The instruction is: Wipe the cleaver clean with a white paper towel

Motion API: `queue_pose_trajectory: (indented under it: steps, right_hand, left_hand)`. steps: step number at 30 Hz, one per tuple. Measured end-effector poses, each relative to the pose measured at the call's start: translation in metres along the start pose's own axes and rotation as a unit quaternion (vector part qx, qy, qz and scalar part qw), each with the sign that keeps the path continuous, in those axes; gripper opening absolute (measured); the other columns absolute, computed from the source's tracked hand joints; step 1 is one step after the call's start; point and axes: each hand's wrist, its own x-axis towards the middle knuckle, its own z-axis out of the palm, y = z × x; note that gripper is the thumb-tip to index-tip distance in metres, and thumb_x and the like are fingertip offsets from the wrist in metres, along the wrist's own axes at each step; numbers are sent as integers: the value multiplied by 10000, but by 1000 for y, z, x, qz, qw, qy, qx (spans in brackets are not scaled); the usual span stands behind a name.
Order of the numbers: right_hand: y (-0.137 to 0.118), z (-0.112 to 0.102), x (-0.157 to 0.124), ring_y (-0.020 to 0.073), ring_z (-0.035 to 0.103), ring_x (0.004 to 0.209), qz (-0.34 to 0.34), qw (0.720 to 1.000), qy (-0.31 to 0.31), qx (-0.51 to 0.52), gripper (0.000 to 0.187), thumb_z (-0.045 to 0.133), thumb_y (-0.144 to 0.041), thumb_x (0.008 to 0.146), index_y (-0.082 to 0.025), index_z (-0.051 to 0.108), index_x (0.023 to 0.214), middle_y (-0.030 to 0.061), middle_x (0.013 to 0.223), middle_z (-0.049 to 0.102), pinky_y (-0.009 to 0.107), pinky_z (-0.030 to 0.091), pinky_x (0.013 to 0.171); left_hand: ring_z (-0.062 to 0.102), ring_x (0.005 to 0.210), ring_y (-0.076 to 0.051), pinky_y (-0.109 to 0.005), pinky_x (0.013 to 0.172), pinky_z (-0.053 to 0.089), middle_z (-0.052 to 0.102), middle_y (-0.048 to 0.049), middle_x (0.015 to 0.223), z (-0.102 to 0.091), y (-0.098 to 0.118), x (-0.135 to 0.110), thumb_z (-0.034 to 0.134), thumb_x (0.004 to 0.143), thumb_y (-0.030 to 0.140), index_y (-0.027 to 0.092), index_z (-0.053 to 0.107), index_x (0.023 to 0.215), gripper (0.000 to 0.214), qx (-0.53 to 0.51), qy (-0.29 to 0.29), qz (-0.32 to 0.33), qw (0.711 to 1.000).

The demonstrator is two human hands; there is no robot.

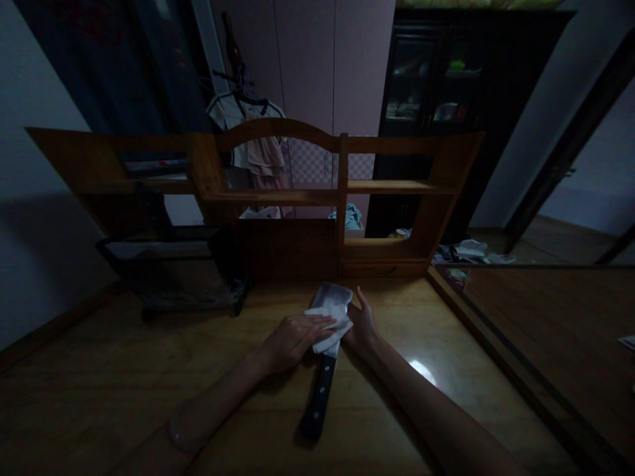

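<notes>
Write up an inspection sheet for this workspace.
Surface: wooden table, with a bright glare spot near the right forearm.
Job's things: cleaver, handle toward the person; white cloth over part of its blade.
Clutter: dark framed object at left, kind unclear.
Hands: left has fingers laid over the cloth; right is at the blade's right side, thumb raised, fingers partly hidden.
Cables: nothing seen.
Surroundings: dim light; wooden shelf at the back, hanging clothes and a dark cabinet beyond.
</notes>
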Motion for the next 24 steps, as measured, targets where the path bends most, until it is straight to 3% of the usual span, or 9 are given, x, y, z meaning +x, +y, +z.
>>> queue_pose_trajectory:
  steps: [3,11,13,15,18,21,24]
  right_hand:
    - [0,0,0,309,692,933,-2,1000,-4,-9,472,382,-539,957,-146,640,917,125,842,733,511,527,869]
    - [2,6,-3,327,671,1016,-15,998,-52,-15,535,384,-558,946,-116,634,1116,158,987,733,532,509,901]
    - [2,4,-3,324,677,1007,-12,998,-60,-10,537,387,-566,945,-119,633,1115,155,982,734,530,511,898]
    - [1,1,-1,312,692,965,-8,999,-44,-4,513,396,-566,945,-130,641,1057,140,928,739,513,522,885]
    - [-1,-3,1,295,712,868,-1,999,45,-12,460,435,-556,941,-144,641,942,109,802,732,486,543,850]
    - [-1,-4,1,295,715,834,-3,996,87,-28,439,477,-554,927,-145,636,912,101,756,724,480,552,824]
    - [0,-1,1,297,708,886,-12,1000,25,-8,441,450,-545,937,-143,633,933,114,805,730,480,547,840]
  left_hand:
    - [501,1325,-174,-391,1146,378,553,-23,1408,3,-2,1,249,1050,242,238,587,1353,454,21,21,-20,999]
    - [529,1298,-190,-384,1090,445,549,-49,1404,8,-18,-2,264,1038,261,223,616,1316,451,119,137,-185,966]
    - [475,1345,-171,-372,1131,400,516,-37,1440,7,-12,-1,244,1046,252,221,580,1356,458,107,131,-158,973]
    - [407,1393,-154,-367,1175,336,471,-25,1479,7,-3,2,240,1049,229,223,528,1405,458,100,85,-91,987]
    - [366,1418,-161,-389,1197,294,432,-31,1506,9,14,8,277,1043,210,224,460,1455,452,109,-16,9,994]
    - [391,1405,-164,-403,1183,320,446,-28,1497,12,21,12,297,1045,226,242,467,1442,432,124,-34,8,992]
    - [431,1379,-161,-397,1169,345,463,-18,1485,12,16,12,289,1045,234,252,503,1409,423,145,-5,-23,989]
